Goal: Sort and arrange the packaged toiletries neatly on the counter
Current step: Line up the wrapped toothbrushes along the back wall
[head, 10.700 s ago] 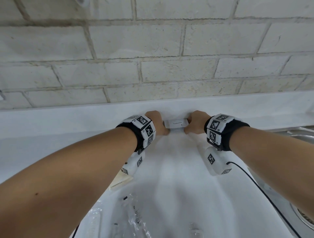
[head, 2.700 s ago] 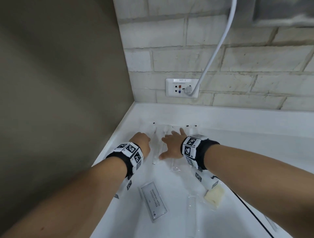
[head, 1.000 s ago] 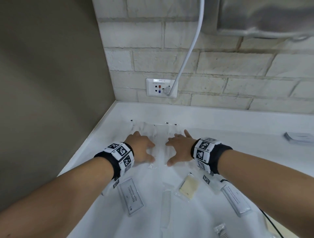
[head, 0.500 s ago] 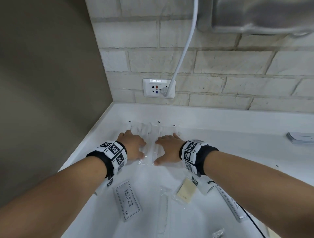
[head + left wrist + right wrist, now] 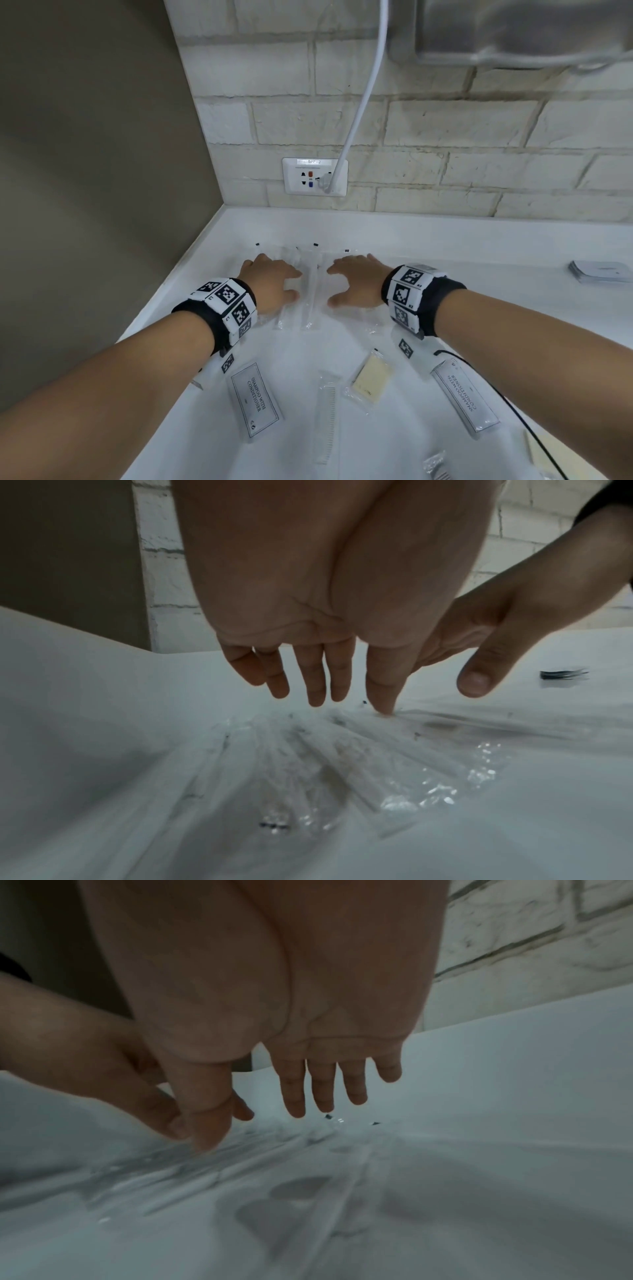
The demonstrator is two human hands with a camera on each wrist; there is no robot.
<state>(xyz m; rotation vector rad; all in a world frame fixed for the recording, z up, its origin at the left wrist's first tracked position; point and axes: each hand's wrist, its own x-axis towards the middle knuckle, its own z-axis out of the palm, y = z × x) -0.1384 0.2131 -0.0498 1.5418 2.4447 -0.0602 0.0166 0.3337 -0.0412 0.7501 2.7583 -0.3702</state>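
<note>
Several long clear-wrapped packets (image 5: 310, 291) lie side by side on the white counter (image 5: 479, 246) near its back left corner. My left hand (image 5: 274, 281) rests flat on their left side and my right hand (image 5: 354, 279) on their right side, both with fingers straight. In the left wrist view the left hand (image 5: 342, 685) touches the clear packets (image 5: 325, 764) with its thumb tip. The right wrist view shows the right hand (image 5: 260, 1123) with its thumb tip on the packets (image 5: 274, 1177). Neither hand grips anything.
Nearer me lie a shampoo sachet (image 5: 255, 399), a wrapped comb (image 5: 327, 418), a yellow soap (image 5: 371, 380) and a second shampoo sachet (image 5: 464, 397). A stack of white packets (image 5: 599, 270) sits far right. A wall outlet (image 5: 314, 176) with a white cable is behind; a brown wall bounds the left.
Earlier both hands held a small white packet by the back wall further right. In the last second they stay flat on the clear packets in the left corner, shifting only slightly.
</note>
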